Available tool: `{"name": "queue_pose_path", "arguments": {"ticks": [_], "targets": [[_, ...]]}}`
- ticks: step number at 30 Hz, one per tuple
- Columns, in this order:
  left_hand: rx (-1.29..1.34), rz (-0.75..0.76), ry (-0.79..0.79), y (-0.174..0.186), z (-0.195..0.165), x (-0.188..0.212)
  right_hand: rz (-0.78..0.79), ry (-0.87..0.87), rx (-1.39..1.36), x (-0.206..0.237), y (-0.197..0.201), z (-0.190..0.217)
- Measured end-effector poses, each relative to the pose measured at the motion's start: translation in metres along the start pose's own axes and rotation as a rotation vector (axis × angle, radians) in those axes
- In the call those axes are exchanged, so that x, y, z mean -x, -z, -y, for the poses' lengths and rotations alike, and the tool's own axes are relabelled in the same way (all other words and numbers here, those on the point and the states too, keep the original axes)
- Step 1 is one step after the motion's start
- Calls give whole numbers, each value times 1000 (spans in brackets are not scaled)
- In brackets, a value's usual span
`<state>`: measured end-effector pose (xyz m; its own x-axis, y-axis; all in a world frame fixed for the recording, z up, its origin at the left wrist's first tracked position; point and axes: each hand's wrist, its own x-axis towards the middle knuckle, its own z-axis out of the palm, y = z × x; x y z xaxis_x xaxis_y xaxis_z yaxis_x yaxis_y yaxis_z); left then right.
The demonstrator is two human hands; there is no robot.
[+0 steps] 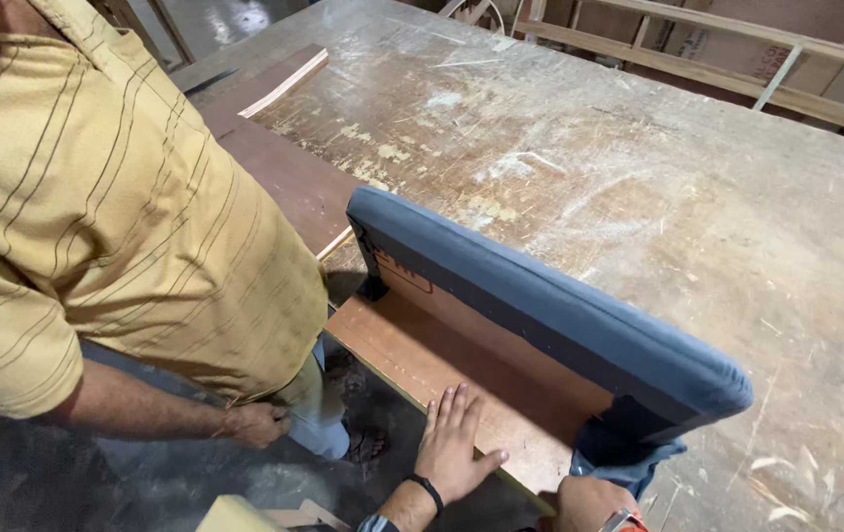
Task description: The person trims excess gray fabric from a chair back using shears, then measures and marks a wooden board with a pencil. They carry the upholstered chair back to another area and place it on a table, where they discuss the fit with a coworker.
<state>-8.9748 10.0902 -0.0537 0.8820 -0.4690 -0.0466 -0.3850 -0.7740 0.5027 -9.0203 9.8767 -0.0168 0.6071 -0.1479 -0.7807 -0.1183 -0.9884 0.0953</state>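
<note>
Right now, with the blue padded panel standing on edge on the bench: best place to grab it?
Judging by its pose, grip the blue padded panel along its rounded top edge, from the near side. The left hand rests flat on its bare wooden back; the right hand is at the loose fabric corner.

A co-worker (97, 217) in a yellow striped shirt stands at the left edge of the desk (658, 197), one arm hanging by grey trousers. The desk top is worn brown board, scratched and smeared with pale patches. A thin plywood sheet (279, 89) lies at its far left corner. Pale wooden frame rails (737, 59) run behind the desk's far side.
</note>
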Motion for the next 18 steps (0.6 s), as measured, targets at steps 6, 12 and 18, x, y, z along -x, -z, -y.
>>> {"name": "queue_pose_path", "arguments": {"ticks": [6, 12, 18], "targets": [[-145, 55, 20, -26, 15, -2, -96, 6, -117, 3, 10, -16], [-119, 65, 45, -24, 19, -2, -316, 173, -289, 3, 7, -4], [-145, 80, 22, -44, 15, 9, -287, 263, -77, -2, -37, 20]]}}
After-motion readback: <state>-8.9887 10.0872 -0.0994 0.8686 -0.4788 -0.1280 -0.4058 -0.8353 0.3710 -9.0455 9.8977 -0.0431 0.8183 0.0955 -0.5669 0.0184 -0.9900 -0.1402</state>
